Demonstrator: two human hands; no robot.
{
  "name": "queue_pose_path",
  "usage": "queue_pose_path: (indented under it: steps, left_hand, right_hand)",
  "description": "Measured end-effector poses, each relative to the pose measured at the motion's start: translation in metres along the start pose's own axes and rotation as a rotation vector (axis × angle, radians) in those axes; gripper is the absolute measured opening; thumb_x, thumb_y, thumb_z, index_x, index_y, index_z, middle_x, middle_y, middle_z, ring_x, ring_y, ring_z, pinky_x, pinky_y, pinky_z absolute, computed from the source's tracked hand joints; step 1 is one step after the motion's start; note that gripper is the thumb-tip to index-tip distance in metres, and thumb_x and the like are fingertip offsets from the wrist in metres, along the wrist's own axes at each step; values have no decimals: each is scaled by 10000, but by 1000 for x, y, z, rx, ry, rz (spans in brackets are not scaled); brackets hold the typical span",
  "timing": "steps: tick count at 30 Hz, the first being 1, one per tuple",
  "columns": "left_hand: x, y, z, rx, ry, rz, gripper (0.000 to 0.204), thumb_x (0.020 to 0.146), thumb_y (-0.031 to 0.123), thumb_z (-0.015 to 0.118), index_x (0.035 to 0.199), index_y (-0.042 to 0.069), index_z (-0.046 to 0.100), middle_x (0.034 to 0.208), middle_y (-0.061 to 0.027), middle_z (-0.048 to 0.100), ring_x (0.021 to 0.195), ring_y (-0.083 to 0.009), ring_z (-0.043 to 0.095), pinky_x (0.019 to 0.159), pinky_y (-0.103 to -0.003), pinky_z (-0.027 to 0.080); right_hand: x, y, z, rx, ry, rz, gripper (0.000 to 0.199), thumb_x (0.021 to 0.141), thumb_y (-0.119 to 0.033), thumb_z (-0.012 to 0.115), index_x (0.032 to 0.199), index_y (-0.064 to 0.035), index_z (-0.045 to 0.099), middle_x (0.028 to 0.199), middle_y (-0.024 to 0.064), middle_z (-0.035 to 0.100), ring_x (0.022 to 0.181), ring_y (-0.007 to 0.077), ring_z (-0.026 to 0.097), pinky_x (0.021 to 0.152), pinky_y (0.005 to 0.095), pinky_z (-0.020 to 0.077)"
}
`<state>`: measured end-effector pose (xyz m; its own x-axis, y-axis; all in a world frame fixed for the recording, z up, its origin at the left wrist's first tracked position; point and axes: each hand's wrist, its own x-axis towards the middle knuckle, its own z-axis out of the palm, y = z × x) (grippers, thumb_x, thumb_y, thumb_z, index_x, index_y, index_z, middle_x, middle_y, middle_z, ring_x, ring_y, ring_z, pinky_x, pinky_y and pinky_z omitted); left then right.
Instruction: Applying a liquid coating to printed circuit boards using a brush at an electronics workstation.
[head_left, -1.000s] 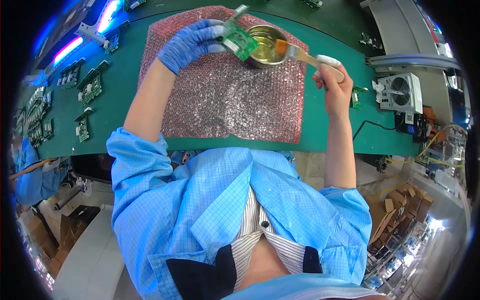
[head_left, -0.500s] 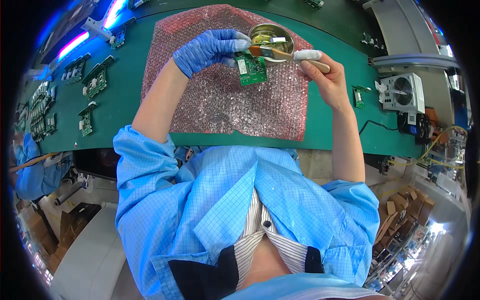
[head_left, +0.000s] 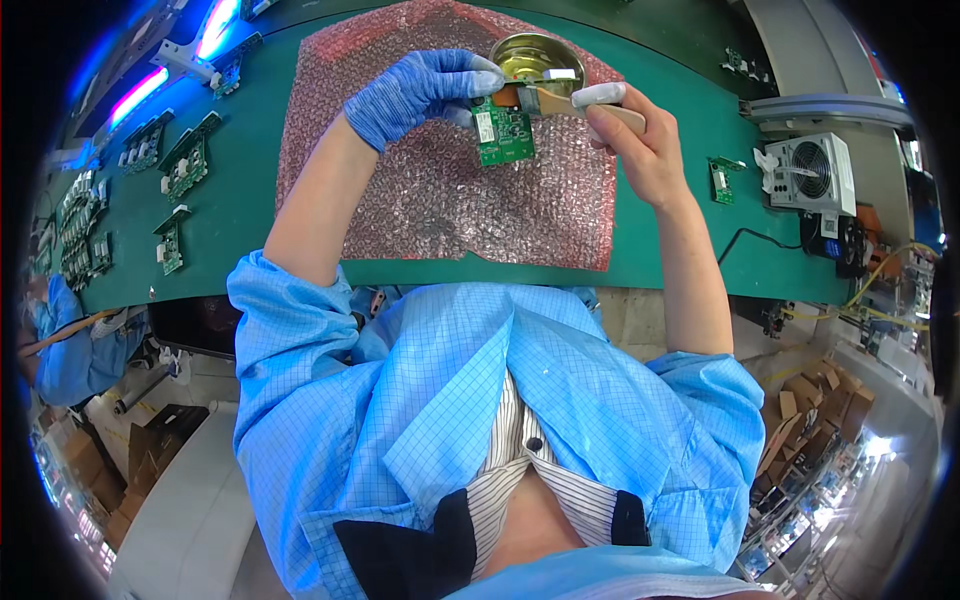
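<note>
- My gloved left hand (head_left: 420,90) grips a small green circuit board (head_left: 503,133).
- My bare right hand (head_left: 640,135) grips a wooden-handled brush (head_left: 560,97), its bristles on the board.
- A round metal bowl (head_left: 535,55) stands behind; contents unclear.
- Pink bubble-wrap sheet (head_left: 450,200) covers the green desk (head_left: 250,210).

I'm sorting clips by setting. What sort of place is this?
Likely an electronics assembly workshop: a green circuit board in the gloved left hand, more boards on the green bench mat, and a small bench fan.

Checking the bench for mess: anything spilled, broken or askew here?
Nothing stands out. The left hand holds a green circuit board, the right hand a brush; the metal bowl sits upright on the bubble wrap.
</note>
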<state>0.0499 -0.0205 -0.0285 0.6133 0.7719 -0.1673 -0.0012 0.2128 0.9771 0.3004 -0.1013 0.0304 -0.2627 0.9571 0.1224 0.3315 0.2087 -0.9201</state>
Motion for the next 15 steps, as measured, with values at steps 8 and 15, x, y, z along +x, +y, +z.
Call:
queue_pose_path:
  steps: [8,15]
  left_hand:
    - [2,-14,-1,-168,109,28,345,788,253,674,1053,43,605,899,-46,633,772,-116,632,624,-216,544]
    - [4,-12,-3,-75,153,14,375,784,276,675,1066,41,600,921,-48,631,800,-128,633,660,-224,546]
  right_hand:
    - [-26,10,10,-90,47,28,161,848,-140,542,937,-16,593,629,16,571,567,59,529,506,213,421]
    - [-24,3,13,-40,120,-35,162,836,-136,555,957,-36,596,651,14,586,575,63,534,516,222,425]
